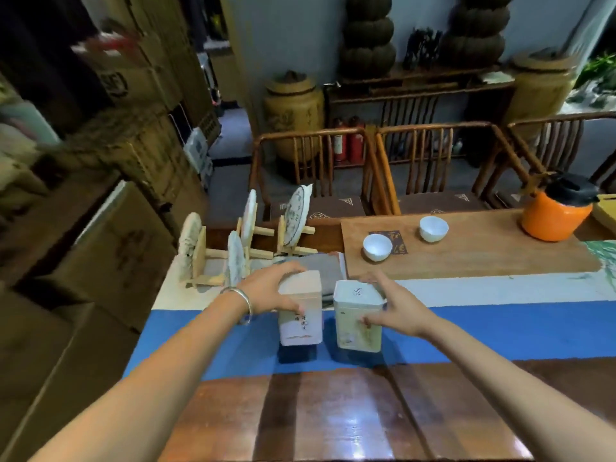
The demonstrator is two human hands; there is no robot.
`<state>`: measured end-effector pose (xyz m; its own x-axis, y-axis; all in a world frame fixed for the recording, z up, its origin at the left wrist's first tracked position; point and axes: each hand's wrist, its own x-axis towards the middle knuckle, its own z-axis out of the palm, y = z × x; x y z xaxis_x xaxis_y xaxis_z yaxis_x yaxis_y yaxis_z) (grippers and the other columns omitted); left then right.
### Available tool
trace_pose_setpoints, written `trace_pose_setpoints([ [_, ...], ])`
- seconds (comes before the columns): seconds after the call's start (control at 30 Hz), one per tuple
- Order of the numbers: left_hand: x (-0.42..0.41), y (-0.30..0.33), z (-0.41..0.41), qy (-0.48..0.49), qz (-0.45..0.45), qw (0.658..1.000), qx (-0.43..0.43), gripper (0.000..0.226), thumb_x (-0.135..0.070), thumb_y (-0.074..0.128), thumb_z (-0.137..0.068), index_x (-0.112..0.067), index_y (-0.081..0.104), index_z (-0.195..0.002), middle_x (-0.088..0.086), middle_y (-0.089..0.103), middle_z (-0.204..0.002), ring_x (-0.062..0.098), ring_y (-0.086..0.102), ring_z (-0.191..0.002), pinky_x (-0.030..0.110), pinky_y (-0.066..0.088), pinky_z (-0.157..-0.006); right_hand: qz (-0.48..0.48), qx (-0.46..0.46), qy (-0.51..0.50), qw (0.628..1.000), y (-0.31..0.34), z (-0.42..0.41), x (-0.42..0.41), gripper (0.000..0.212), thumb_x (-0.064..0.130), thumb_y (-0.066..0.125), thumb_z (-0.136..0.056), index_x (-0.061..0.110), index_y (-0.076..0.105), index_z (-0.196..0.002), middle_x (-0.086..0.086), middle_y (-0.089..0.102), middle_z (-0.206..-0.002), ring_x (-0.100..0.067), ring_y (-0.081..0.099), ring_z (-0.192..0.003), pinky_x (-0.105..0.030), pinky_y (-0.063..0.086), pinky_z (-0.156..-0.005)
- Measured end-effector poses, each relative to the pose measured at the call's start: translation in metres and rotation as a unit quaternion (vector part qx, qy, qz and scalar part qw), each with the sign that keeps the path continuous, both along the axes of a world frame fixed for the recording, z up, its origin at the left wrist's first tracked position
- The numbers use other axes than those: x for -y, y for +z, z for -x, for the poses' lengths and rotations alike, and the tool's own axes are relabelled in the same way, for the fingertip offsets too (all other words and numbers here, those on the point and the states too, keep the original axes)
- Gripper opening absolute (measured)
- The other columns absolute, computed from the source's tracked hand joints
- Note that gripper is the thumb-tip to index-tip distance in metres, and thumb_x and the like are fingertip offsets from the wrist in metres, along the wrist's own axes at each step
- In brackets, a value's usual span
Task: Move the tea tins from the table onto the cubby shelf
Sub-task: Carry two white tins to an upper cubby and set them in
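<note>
While both tins stand upright on the blue band of the table cloth, you have one in each hand. Your left hand wraps the top of the left tin, thumb on the near face, fingers over the far edge. Your right hand clasps the right tin the same way from its right side. The tins stand just beside each other, not touching. Judgement: the step is the lift. Raise both straight up and keep them level; the lids look like slip-on caps, so a grip at the lid alone could pull one off. Set your fingers lower on the bodies. No cubby shelf in view; mind the plates on stands on your left.
</note>
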<state>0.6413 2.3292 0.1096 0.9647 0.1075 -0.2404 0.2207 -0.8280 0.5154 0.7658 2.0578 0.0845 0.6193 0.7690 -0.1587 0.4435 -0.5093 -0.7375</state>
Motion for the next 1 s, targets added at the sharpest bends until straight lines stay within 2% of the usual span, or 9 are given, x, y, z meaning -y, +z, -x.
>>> trace_pose_setpoints([
  [0.1,-0.039,0.020,0.064,0.044,-0.016,0.999,0.024,0.082,-0.058,0.077,-0.064,-0.037,0.041,-0.135,-0.011,0.051,-0.135,0.014,0.050,-0.120,0.036,0.041,-0.102,-0.014,0.015,0.076,0.997,0.022,0.025,-0.052,0.062,0.034,0.079,-0.070,0.034,0.043,-0.121,0.009,0.059,-0.112,-0.007,0.058,-0.096,-0.031,0.052,-0.081],
  [0.2,-0.077,0.045,0.143,0.100,-0.031,0.993,0.048,0.080,-0.060,0.074,-0.068,-0.036,0.041,-0.137,-0.012,0.050,-0.137,0.011,0.048,-0.123,0.028,0.038,-0.100,-0.018,0.033,0.163,0.986,0.047,0.066,-0.113,0.063,0.031,0.078,-0.074,0.035,0.039,-0.123,0.012,0.053,-0.112,-0.001,0.056,-0.095,-0.013,0.048,-0.070],
  [0.37,-0.123,0.086,0.310,0.215,-0.089,0.969,0.079,0.076,-0.064,0.068,-0.071,-0.039,0.041,-0.138,-0.005,0.056,-0.124,0.015,0.048,-0.114,0.026,0.038,-0.093,-0.069,0.075,0.271,0.957,0.092,0.178,-0.218,0.065,0.031,0.080,-0.076,0.020,0.043,-0.128,0.006,0.051,-0.119,-0.004,0.051,-0.102,-0.004,0.040,-0.079],
  [0.5,-0.146,0.122,0.450,0.309,-0.114,0.940,0.084,0.074,-0.060,0.067,-0.074,-0.036,0.042,-0.139,-0.002,0.053,-0.131,0.015,0.046,-0.120,0.027,0.036,-0.097,-0.107,0.094,0.358,0.923,0.124,0.301,-0.301,0.067,0.040,0.080,-0.073,0.022,0.043,-0.127,0.003,0.056,-0.118,-0.011,0.055,-0.106,-0.027,0.048,-0.087],
  [0.57,-0.150,0.139,0.519,0.356,-0.109,0.923,0.098,0.074,-0.057,0.069,-0.075,-0.035,0.041,-0.139,-0.005,0.049,-0.137,0.014,0.046,-0.123,0.029,0.037,-0.101,-0.122,0.081,0.398,0.906,0.140,0.365,-0.337,0.068,0.042,0.080,-0.072,0.026,0.043,-0.126,0.009,0.057,-0.118,-0.007,0.056,-0.106,-0.024,0.048,-0.084],
  [0.67,-0.150,0.161,0.619,0.449,-0.076,0.883,0.117,0.086,-0.056,0.076,-0.068,-0.032,0.035,-0.140,-0.008,0.049,-0.137,0.013,0.050,-0.122,0.036,0.045,-0.100,-0.135,0.035,0.450,0.882,0.159,0.457,-0.383,0.069,0.040,0.080,-0.072,0.031,0.040,-0.128,0.013,0.057,-0.118,-0.005,0.059,-0.105,-0.023,0.053,-0.079],
  [0.77,-0.143,0.183,0.716,0.523,-0.086,0.838,0.131,0.090,-0.057,0.080,-0.060,-0.030,0.036,-0.135,-0.011,0.058,-0.120,0.011,0.060,-0.106,0.028,0.051,-0.085,-0.148,0.023,0.504,0.850,0.178,0.543,-0.422,0.070,0.042,0.079,-0.071,0.035,0.037,-0.127,0.015,0.055,-0.117,-0.003,0.059,-0.103,-0.023,0.056,-0.073],
  [0.87,-0.130,0.203,0.803,0.592,-0.101,0.785,0.151,0.092,-0.059,0.080,-0.054,-0.034,0.037,-0.132,-0.014,0.059,-0.109,0.009,0.064,-0.092,0.033,0.054,-0.083,-0.147,0.013,0.554,0.819,0.199,0.625,-0.456,0.077,0.049,0.078,-0.067,0.037,0.035,-0.130,0.021,0.054,-0.114,0.002,0.060,-0.094,-0.017,0.052,-0.061],
  [1.0,-0.119,0.227,0.898,0.669,-0.109,0.706,0.202,0.077,-0.051,0.082,-0.059,-0.039,0.042,-0.124,-0.011,0.053,-0.108,0.002,0.060,-0.084,0.015,0.049,-0.065,-0.160,0.004,0.615,0.772,0.233,0.725,-0.491,0.077,0.047,0.080,-0.069,0.038,0.034,-0.130,0.021,0.053,-0.115,0.007,0.059,-0.089,-0.015,0.048,-0.064],
])
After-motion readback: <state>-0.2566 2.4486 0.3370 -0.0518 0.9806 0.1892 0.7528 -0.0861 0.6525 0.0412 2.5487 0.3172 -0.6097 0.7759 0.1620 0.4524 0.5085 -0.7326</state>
